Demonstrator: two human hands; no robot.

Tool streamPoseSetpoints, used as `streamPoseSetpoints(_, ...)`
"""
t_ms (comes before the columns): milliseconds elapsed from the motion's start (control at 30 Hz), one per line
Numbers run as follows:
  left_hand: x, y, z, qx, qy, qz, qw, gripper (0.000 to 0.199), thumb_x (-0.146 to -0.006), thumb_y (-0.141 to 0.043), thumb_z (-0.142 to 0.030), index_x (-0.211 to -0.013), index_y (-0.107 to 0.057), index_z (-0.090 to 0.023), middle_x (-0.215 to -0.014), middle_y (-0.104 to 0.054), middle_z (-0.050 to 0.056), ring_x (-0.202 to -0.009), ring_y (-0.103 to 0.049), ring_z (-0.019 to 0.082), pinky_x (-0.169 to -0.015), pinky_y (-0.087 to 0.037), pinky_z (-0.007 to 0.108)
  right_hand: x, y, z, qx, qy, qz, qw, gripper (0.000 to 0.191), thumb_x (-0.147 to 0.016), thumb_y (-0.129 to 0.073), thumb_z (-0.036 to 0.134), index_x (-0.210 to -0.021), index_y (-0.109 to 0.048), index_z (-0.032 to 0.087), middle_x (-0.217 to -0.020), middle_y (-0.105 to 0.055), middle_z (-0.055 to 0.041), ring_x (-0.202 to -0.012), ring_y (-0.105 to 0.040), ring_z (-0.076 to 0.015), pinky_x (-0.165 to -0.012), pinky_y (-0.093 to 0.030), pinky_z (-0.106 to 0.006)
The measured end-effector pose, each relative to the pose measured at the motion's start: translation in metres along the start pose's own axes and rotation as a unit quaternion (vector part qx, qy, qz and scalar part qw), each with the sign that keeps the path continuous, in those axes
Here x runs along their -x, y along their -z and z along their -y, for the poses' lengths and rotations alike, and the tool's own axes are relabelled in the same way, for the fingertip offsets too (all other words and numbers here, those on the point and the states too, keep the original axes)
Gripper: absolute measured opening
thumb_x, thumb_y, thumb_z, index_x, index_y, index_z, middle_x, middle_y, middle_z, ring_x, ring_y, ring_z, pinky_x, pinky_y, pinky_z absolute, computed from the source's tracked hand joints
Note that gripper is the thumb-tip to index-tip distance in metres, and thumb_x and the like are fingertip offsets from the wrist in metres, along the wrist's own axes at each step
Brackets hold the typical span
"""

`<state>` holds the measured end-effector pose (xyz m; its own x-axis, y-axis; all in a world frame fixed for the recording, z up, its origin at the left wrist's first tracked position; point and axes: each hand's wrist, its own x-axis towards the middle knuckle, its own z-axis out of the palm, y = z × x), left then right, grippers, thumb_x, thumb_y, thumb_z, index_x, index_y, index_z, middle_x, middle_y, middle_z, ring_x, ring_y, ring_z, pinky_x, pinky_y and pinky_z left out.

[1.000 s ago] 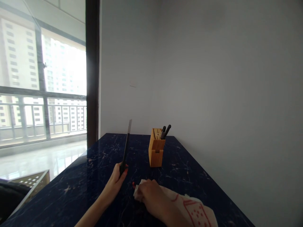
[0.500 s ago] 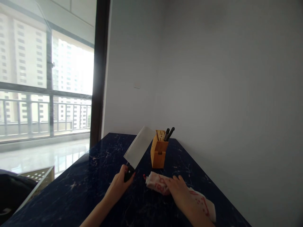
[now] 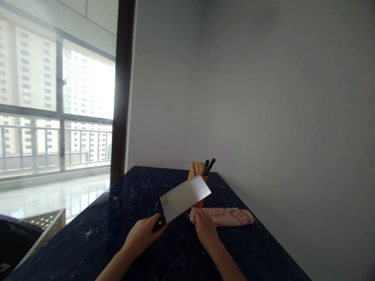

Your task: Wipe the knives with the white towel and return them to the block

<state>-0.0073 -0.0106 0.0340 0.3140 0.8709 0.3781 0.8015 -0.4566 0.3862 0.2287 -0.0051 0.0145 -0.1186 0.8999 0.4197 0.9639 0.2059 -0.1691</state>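
Note:
A cleaver (image 3: 185, 198) with a broad steel blade is held by its black handle in my left hand (image 3: 146, 233). Its blade tilts up to the right and covers part of the wooden knife block (image 3: 197, 169). Two black-handled knives (image 3: 208, 167) stick out of the block's top. Closed on the left end of a rolled white cloth with red markings (image 3: 231, 217) is my right hand (image 3: 205, 226). The cloth lies crosswise on the dark blue marbled table (image 3: 129, 199), in front of the block.
Grey walls (image 3: 263, 97) meet behind the table and run along its right side. At the lower left are a perforated beige panel (image 3: 51, 224) and a black item (image 3: 17, 242). A window (image 3: 84, 89) and a dark door frame (image 3: 124, 86) stand at the left.
The cleaver has swung to the right, its blade now in front of the block. My right hand has shifted to the cloth's left end, and the cloth lies straighter across the table.

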Motion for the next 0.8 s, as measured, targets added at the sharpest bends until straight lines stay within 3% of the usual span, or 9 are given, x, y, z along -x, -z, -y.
streamPoseSetpoints(133, 0.000, 0.003, 0.000, -0.056, -0.020, 0.021, 0.998, 0.032, -0.080, -0.038, -0.051, -0.075, -0.054, -0.023, -0.073, -0.066, 0.001, -0.069, -0.063, 0.019, -0.055, -0.032, 0.023, 0.004, -0.002, -0.018, -0.034, -0.034, -0.025, 0.999, 0.026, -0.071, -0.042, 0.004, -0.086, -0.055, 0.020, -0.091, -0.060, -0.0049, -0.090, -0.053, -0.0180, -0.077, -0.035, -0.025)
streamPoseSetpoints(267, -0.002, 0.002, 0.005, -0.085, -0.024, 0.033, 0.996, 0.033, -0.080, -0.036, -0.051, -0.079, -0.055, -0.024, -0.076, -0.067, 0.002, -0.072, -0.063, 0.020, -0.057, -0.034, 0.024, 0.004, -0.002, -0.038, -0.040, -0.123, -0.063, 0.990, 0.014, -0.071, -0.046, 0.009, -0.080, -0.049, 0.019, -0.078, -0.060, -0.0053, -0.077, -0.056, -0.0188, -0.064, -0.037, -0.024)
streamPoseSetpoints(333, -0.001, 0.002, 0.006, -0.091, -0.024, 0.043, 0.995, 0.034, -0.080, -0.035, -0.051, -0.080, -0.055, -0.024, -0.077, -0.067, 0.003, -0.072, -0.063, 0.021, -0.058, -0.036, 0.025, 0.001, -0.002, -0.045, -0.091, -0.156, -0.110, 0.977, 0.006, -0.072, -0.048, 0.018, -0.078, -0.046, 0.020, -0.070, -0.058, -0.0028, -0.069, -0.057, -0.0182, -0.059, -0.036, -0.024)
streamPoseSetpoints(433, 0.000, 0.003, 0.003, -0.104, -0.024, 0.072, 0.992, 0.035, -0.079, -0.036, -0.052, -0.081, -0.057, -0.024, -0.077, -0.067, 0.004, -0.073, -0.063, 0.022, -0.060, -0.037, 0.026, -0.003, 0.000, -0.057, -0.198, -0.185, -0.210, 0.939, 0.011, -0.073, -0.048, 0.030, -0.076, -0.042, 0.021, -0.063, -0.055, 0.0000, -0.061, -0.055, -0.0175, -0.054, -0.036, -0.024)
streamPoseSetpoints(667, 0.001, -0.004, -0.001, -0.125, -0.030, 0.104, 0.986, 0.038, -0.079, -0.035, -0.054, -0.083, -0.059, -0.024, -0.078, -0.066, 0.005, -0.073, -0.063, 0.024, -0.062, -0.039, 0.029, -0.005, 0.013, -0.081, -0.240, -0.234, -0.312, 0.889, 0.014, -0.074, -0.041, 0.033, -0.081, -0.041, 0.020, -0.071, -0.056, -0.0039, -0.066, -0.053, -0.0190, -0.062, -0.039, -0.028)
streamPoseSetpoints(800, -0.001, -0.008, 0.003, -0.134, -0.025, 0.108, 0.985, 0.039, -0.078, -0.036, -0.055, -0.086, -0.059, -0.024, -0.080, -0.067, 0.006, -0.075, -0.063, 0.024, -0.063, -0.040, 0.029, -0.004, 0.019, -0.076, -0.259, -0.230, -0.328, 0.879, 0.020, -0.074, -0.043, 0.034, -0.086, -0.044, 0.018, -0.078, -0.057, -0.0055, -0.071, -0.054, -0.0183, -0.065, -0.040, -0.027)
